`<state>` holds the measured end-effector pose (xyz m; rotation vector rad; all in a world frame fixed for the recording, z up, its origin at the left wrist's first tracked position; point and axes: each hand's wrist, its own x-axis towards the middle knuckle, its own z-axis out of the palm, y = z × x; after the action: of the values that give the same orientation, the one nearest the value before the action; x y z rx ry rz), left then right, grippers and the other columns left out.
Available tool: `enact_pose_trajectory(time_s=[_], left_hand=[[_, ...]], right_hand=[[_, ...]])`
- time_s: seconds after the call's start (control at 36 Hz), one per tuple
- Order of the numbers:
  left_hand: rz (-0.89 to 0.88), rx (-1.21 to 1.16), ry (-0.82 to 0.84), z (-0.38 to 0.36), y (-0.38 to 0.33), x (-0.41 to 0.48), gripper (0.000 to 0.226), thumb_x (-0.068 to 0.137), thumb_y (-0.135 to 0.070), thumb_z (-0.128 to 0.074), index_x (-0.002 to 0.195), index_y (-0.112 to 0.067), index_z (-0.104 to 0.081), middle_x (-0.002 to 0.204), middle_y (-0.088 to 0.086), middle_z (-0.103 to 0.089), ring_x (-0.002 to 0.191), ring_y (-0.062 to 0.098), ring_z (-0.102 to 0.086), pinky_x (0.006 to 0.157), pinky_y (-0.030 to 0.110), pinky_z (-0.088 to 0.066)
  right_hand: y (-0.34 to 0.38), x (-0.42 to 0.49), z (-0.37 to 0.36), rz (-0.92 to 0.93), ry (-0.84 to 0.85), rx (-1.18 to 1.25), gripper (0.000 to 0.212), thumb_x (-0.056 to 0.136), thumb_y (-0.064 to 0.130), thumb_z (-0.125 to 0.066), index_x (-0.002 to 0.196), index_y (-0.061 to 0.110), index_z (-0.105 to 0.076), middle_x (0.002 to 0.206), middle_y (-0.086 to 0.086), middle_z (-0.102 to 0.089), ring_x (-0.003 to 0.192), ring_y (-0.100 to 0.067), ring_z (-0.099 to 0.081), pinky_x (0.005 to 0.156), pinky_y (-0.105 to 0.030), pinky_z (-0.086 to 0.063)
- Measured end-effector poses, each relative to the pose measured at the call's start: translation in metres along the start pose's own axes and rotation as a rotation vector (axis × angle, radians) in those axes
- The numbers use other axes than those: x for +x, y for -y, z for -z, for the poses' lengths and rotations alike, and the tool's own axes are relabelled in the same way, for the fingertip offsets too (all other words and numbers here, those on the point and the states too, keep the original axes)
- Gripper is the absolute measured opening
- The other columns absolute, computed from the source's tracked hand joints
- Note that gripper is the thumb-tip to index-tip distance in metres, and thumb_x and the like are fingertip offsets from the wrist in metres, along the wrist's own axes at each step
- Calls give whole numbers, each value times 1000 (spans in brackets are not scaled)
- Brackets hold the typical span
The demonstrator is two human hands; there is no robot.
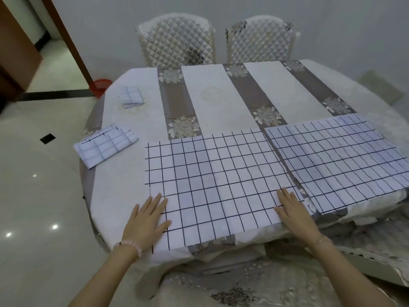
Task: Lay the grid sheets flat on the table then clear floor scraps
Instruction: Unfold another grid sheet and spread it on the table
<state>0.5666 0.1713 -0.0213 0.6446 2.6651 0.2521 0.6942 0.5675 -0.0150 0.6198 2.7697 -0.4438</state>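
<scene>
I see round table [124, 182] under striped floral cloth, centre frame. Left hand [147, 220] and right hand [295, 214] flat, fingers spread, gripping nothing, pressing near grid sheet [212, 180]. Second grid sheet [336, 158] flat at right. Folded sheets [106, 146] mid left. Two quilted chairs [177, 38] top. Glossy tile floor [33, 185] left.

Head view, lower half of frame: two bare forearms enter from the bottom edge, no sleeves visible on either. Left hand [147, 220] at lower left; left wrist carries a bracelet [130, 244] of round, pale pink beads strung closely in a single row. Right hand [295, 216] at lower centre-right; right wrist carries a thin chain [322, 240], fine links, one small bright charm or clasp on it. No rings visible. Nails short, unpainted as far as can be seen.
</scene>
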Motion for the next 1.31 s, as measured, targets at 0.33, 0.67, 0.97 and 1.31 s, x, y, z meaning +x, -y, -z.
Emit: enact_pose_trajectory(time_s=[0.33, 0.67, 0.97, 1.31], left_hand=[[-122, -43, -291, 7, -81, 6, 42, 83, -28, -44, 120, -17, -61, 125, 0, -61, 115, 19, -59, 96, 37, -47], [-161, 116, -202, -39, -109, -7, 41, 87, -37, -36, 119, -36, -61, 126, -14, -61, 116, 8, -59, 93, 36, -49], [-75, 124, -308, -48, -112, -12, 40, 87, -42, -38, 123, -36, -56, 131, -12, -58, 119, 12, -57, 98, 41, -48], [190, -15, -52, 25, -63, 72, 52, 96, -41, -37, 146, -28, -27, 157, -7, -16, 144, 17, -16, 115, 45, -21]], right_hand=[[47, 34, 32, 194, -55, 127, 49, 94, 16, -44, 143, 19, -39, 151, 1, -37, 139, -14, -31, 113, -26, -23], [79, 126, 26, 475, 95, -65, 50, 101, 25, -33, 149, 19, -24, 159, 3, -16, 147, -17, -12, 120, -37, -14], [57, 159, 32, 325, 3, -115, 52, 101, 27, -25, 151, 17, -15, 160, 0, -9, 147, -22, -8, 119, -45, -13], [52, 162, 24, 324, -19, -84, 52, 102, 29, -21, 152, 20, -10, 160, 3, -4, 148, -19, -2, 119, -43, -5]])
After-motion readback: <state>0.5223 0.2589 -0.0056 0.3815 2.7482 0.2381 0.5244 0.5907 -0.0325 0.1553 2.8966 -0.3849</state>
